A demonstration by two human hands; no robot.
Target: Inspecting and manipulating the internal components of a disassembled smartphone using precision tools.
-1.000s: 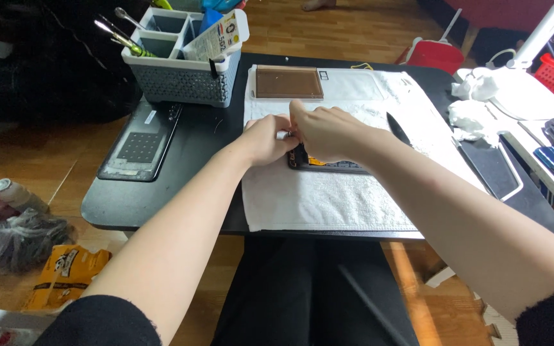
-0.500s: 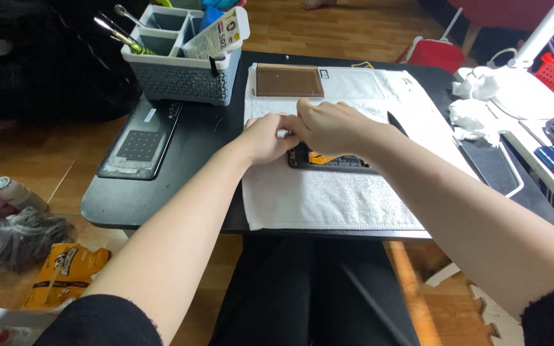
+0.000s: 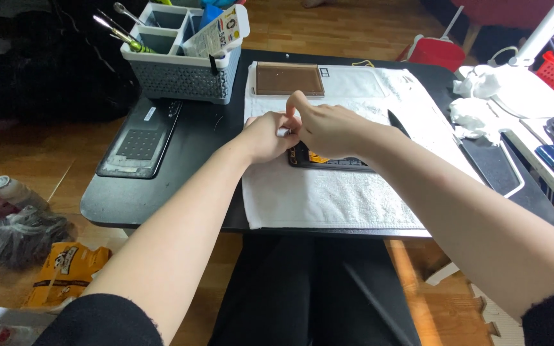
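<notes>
The left hand (image 3: 265, 136) and the right hand (image 3: 328, 128) meet over the near end of a dark, flat opened phone body with an orange strip inside (image 3: 331, 160). The fingers of both hands are curled in and pinched together on a small pale piece (image 3: 283, 132) right where they touch; what that piece is, I cannot tell, as it is nearly hidden between the fingertips. The right hand covers much of the phone body, so only its lower edge and the orange part show beneath the knuckles.

The phone body lies on a white terry towel (image 3: 328, 198) spread across the black surface (image 3: 161, 198), roughly in the towel's middle. Beyond the hands, at the towel's far edge, rests a brown rectangular panel (image 3: 289, 79), with a clear rectangular sheet (image 3: 354, 82) just beside it. To the right of the hands a slim black tool (image 3: 397, 122) lies on the towel.

To the left on the surface lies a black flat device back with a grid of dots (image 3: 139, 142), and behind it stands a grey plastic organiser basket holding metal tools (image 3: 174, 77). On the far right sit crumpled white tissues (image 3: 476, 109) and a black phone-shaped slab (image 3: 496, 166). On the wooden floor at left lies an orange snack bag (image 3: 65, 269).
</notes>
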